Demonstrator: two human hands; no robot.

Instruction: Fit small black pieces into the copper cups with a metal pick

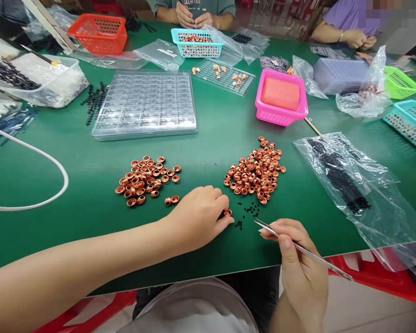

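Note:
My left hand is closed, with a small copper-coloured cup pinched between thumb and forefinger just above the table. In my right hand a pair of metal tweezers points left, its tips beside several tiny black pieces scattered on the green surface. Beyond the left hand lies a loose group of copper cups, with two more close to the wrist. A denser pile of the same cups sits just past the black pieces.
Stacked clear trays lie at the back left. A pink basket with an orange-red block stands at the back right. Plastic bags with black strips cover the right side. A white cable curves in from the left. Two people sit opposite.

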